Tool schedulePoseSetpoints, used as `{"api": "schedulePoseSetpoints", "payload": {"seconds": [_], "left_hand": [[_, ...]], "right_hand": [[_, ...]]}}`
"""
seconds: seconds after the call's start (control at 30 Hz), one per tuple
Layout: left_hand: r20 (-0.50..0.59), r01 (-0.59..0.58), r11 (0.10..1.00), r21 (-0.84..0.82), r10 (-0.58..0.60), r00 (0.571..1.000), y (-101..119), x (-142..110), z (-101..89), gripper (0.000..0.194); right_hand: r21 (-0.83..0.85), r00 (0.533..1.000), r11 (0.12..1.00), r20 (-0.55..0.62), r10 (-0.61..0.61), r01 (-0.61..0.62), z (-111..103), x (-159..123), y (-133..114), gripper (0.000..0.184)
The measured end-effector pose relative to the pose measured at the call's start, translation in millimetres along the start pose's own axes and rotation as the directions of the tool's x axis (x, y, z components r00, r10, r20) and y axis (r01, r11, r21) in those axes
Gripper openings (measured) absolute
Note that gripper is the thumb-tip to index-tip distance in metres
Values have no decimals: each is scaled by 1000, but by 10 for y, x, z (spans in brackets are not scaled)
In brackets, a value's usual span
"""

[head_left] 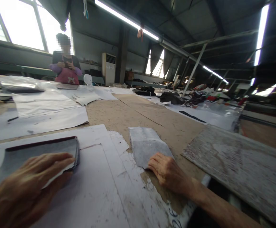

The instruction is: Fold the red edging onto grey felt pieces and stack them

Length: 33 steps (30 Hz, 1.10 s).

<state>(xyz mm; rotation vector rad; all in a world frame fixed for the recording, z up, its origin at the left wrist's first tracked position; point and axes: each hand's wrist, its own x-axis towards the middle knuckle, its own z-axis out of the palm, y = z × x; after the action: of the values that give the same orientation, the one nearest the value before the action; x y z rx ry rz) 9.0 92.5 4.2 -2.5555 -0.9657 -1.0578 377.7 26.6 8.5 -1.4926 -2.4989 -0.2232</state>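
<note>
My left hand [37, 180] lies over a grey panel [47, 147] with a dark folded upper edge, on white paper at the left. A thin white flat piece [59, 173] shows between its fingers and thumb; its kind is unclear. My right hand [165, 169] has its fingers curled and closed on the near edge of some grey fabric sheets [148, 144], which look stacked and slightly bent. The right fingertips' undersides are hidden.
White paper [90, 196] covers the near tabletop, torn along its right side. A stained board [242, 161] lies at the right. Another person [68, 68] stands across the brown table [109, 117]. Dark material [172, 97] and a small white fan [88, 79] are farther back.
</note>
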Motion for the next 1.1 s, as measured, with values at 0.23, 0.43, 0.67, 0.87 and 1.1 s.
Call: {"api": "schedulePoseSetpoints", "payload": {"seconds": [0.23,0.43,0.67,0.87,1.1], "left_hand": [[200,-157,945,-286,219,955,902,311,416,27],[317,9,906,-422,138,938,1118,571,676,24],[380,15,928,-371,137,915,1232,764,842,25],[375,5,971,-240,88,923,1250,1059,1082,20],[337,13,984,-179,48,940,1302,1090,1155,18]], "right_hand": [[-13,995,995,-9,-103,103,-87,-91,11,14],[0,979,980,-39,-198,198,-33,-136,-4,18],[124,914,967,-319,249,-221,12,-104,199,21],[179,894,948,-324,308,-262,16,-188,166,21],[91,966,987,-209,149,-132,41,-84,-109,10]]}}
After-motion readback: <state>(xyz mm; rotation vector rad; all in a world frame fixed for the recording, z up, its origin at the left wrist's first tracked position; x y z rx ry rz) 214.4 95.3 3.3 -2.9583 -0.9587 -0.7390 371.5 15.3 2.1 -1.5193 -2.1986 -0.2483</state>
